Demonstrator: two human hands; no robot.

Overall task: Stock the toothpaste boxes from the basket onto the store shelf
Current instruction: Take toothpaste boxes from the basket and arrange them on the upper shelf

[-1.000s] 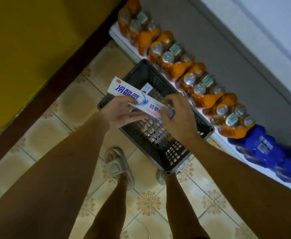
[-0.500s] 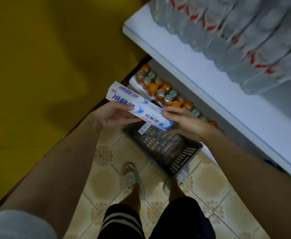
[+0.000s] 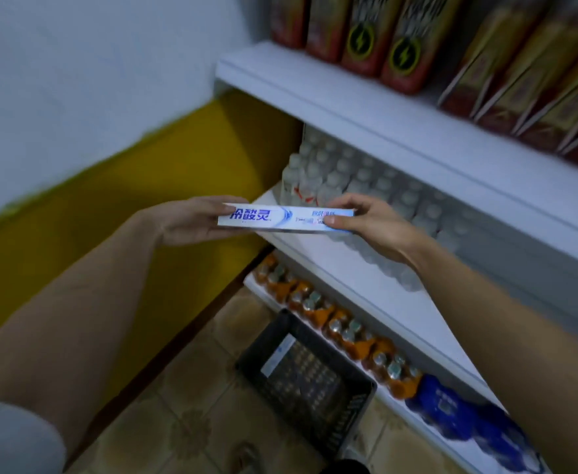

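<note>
The basket (image 3: 306, 378) sits on the floor by the bottom shelf with only a small card or label showing inside, so this looks like one of the last boxes, perhaps the very last. No toothpaste is visible on the shelves yet. The toothpaste box (image 3: 286, 218) is level in the air in front of the middle shelf (image 3: 366, 268), not yet set down. The left hand (image 3: 195, 218) grips one end, fingers curled round it; the right hand (image 3: 366, 220) pinches the other end between thumb and fingers.
</note>
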